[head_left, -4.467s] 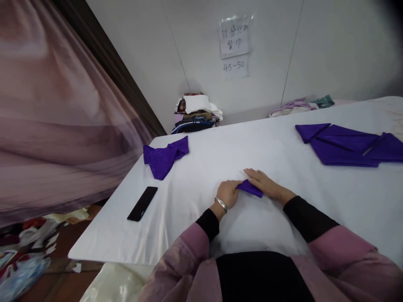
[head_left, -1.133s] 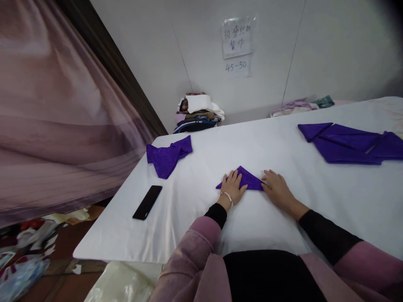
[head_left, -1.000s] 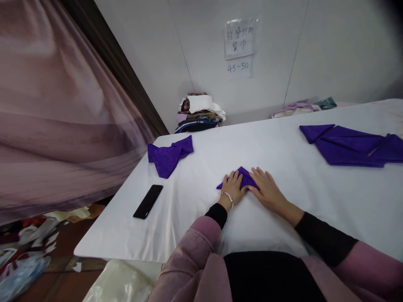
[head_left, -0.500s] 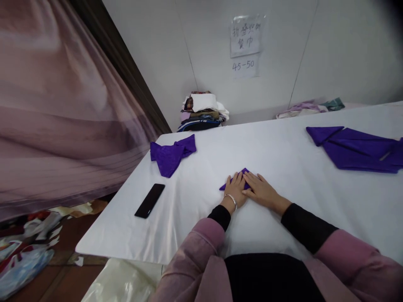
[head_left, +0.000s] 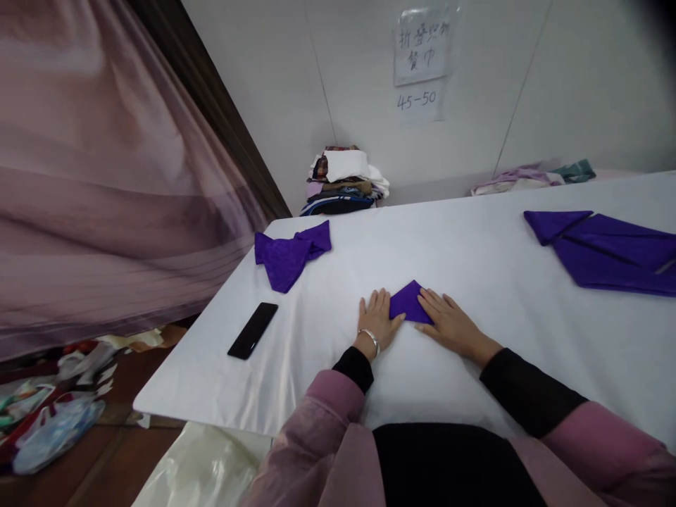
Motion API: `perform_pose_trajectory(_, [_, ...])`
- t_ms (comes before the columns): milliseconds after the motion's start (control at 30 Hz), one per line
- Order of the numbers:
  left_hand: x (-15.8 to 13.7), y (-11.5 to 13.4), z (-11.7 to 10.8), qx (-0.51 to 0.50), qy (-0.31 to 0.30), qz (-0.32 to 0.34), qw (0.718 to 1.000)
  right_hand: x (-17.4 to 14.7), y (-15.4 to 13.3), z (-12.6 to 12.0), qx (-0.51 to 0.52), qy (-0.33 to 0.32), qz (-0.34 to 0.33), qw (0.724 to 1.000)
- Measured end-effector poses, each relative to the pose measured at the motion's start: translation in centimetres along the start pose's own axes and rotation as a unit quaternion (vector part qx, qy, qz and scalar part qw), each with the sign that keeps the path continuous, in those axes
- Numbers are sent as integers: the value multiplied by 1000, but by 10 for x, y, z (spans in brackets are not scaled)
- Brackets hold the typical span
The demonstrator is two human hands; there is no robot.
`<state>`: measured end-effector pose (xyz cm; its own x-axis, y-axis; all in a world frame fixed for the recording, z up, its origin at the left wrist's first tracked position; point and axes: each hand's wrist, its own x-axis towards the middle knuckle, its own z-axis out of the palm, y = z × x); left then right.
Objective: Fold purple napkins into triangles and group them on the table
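A small folded purple napkin (head_left: 410, 301) lies flat on the white table, its peak pointing to the far side. Over its left end rests my left hand (head_left: 379, 318), flat with the fingers stretched out and a silver bangle at the wrist. My right hand (head_left: 448, 322) lies flat across the napkin's right end, fingers extended. Both hands press down without gripping. The napkin's two side corners are hidden beneath them, while its middle shows between.
On the white table (head_left: 338, 282) a folded purple cloth (head_left: 288, 259) and a black phone (head_left: 253, 330) lie to the left. Larger folded purple cloths (head_left: 607, 246) are at the right. Piled clothes (head_left: 343, 183) stand behind the far edge, and a pink curtain (head_left: 116, 176) hangs left.
My hands have slid apart, the left one moving left and the right one slightly right. More of the napkin's middle shows between them. The view has shifted slightly.
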<state>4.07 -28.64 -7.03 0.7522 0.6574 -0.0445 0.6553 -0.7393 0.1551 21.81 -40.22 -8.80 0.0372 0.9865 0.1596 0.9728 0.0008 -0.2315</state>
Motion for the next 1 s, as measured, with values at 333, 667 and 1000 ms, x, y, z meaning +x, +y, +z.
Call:
perform_pose_trajectory(333, [-28,-35,-1,-41,45,-63,996,-1,5,2,-3,-15,-1,1000])
perform_pose_trajectory(667, [-25,-34,-6,-124,140,-59,981,0,5,3,-5,-17,8,1000])
perform_pose_trajectory(1000, [-22,-31,-13,-111,118,-78,984,-1,7,6,-5,-14,-5,1000])
